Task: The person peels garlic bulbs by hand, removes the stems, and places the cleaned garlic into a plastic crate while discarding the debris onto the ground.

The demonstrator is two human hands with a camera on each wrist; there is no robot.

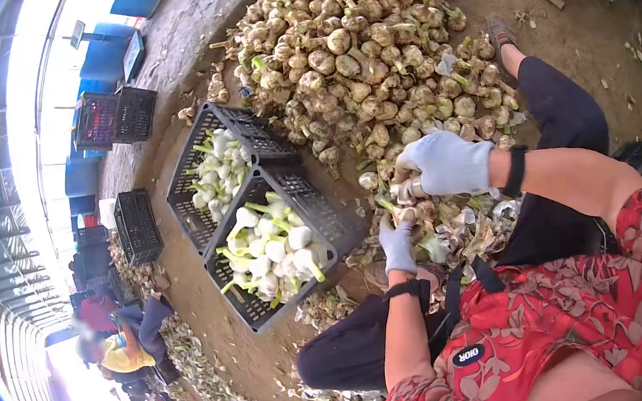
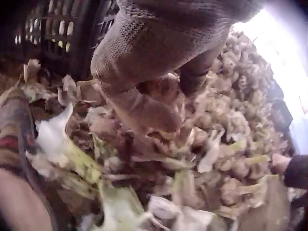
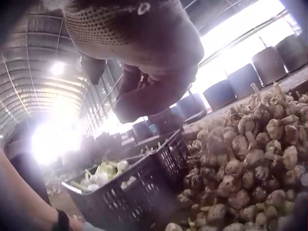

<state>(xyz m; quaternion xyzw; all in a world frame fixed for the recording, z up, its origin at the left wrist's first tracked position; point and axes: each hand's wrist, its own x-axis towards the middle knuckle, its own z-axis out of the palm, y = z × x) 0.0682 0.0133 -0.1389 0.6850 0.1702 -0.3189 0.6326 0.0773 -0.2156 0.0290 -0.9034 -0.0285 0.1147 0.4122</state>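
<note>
My gloved left hand (image 1: 398, 244) holds a garlic bulb (image 1: 403, 215) with its stem up, over a litter of peeled skins. In the left wrist view, the curled thumb and fingers (image 2: 144, 110) close around a brownish bulb (image 2: 161, 89). Just above it in the head view, my gloved right hand (image 1: 450, 164) curls its fingers around a small silvery-white piece (image 1: 410, 189), close against the bulb; I cannot tell what it is. The right wrist view shows those bent fingers (image 3: 149, 98) from below, their contents hidden. A black crate (image 1: 285, 174) of trimmed white garlic (image 1: 274, 247) stands beside the hands.
A big heap of untrimmed garlic (image 1: 349, 43) lies ahead. A second crate (image 1: 196, 209) with white garlic adjoins the first. Dry skins (image 1: 466, 226) cover the ground between my legs. Farther off are more black crates (image 1: 138, 224) and a seated person in yellow (image 1: 126, 352).
</note>
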